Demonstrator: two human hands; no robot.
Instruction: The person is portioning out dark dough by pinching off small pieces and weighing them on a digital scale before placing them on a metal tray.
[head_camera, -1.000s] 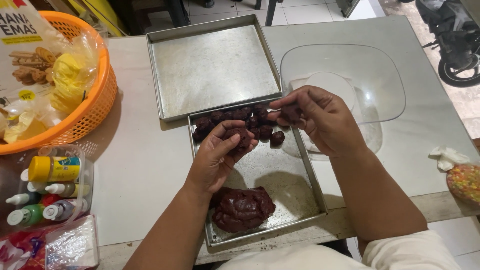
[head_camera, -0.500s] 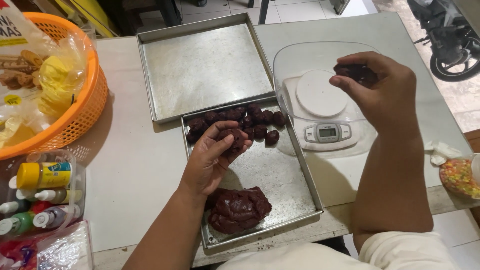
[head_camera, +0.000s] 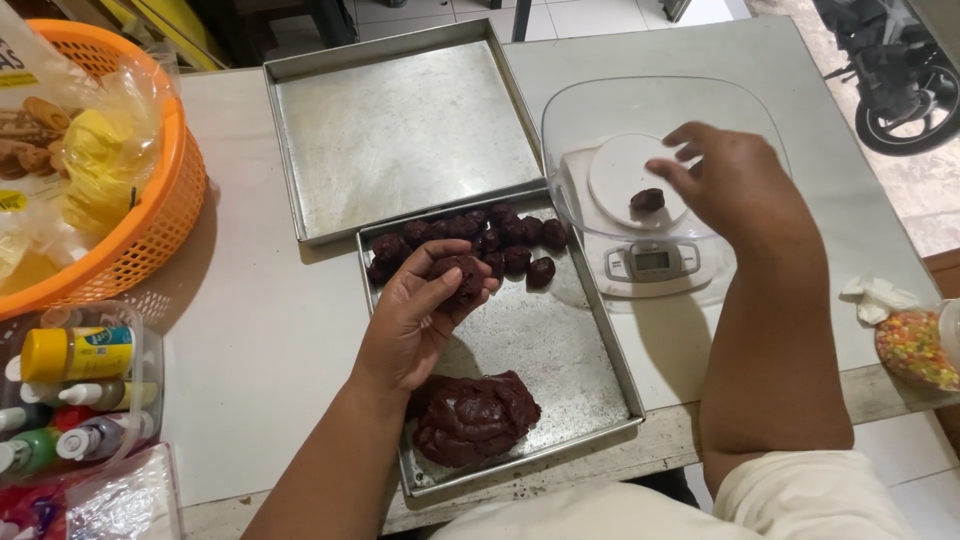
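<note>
**Dough portion set on the scale**

Bottom centre: a dark dough lump (head_camera: 472, 416) lies at the near end of the near tray (head_camera: 560, 370). Just above it, the left hand (head_camera: 420, 310) hovers over the tray, fingers curled shut around a dough piece (head_camera: 458, 272). Beyond the hand, a row of dough balls (head_camera: 470, 243) lines the tray's far end.

Right of centre: the scale (head_camera: 640, 215) carries a clear bowl (head_camera: 600, 110), and one small dough ball (head_camera: 647, 199) now sits in it over the round platform. The right hand (head_camera: 735, 180) hangs just right of that ball, fingers spread and holding nothing. Half a second ago this hand held a dark piece above the bowl; a second ago both hands met over the row. The piece has thus passed from the fingers to the scale, so judged from this, weighing is the step in hand.

Upper centre: a second tray (head_camera: 400, 130) touches the near one. Left edge: an orange basket (head_camera: 150, 220) of bags, with small bottles (head_camera: 70, 400) below it. Lower right: a dish of sprinkles (head_camera: 915, 345).
</note>
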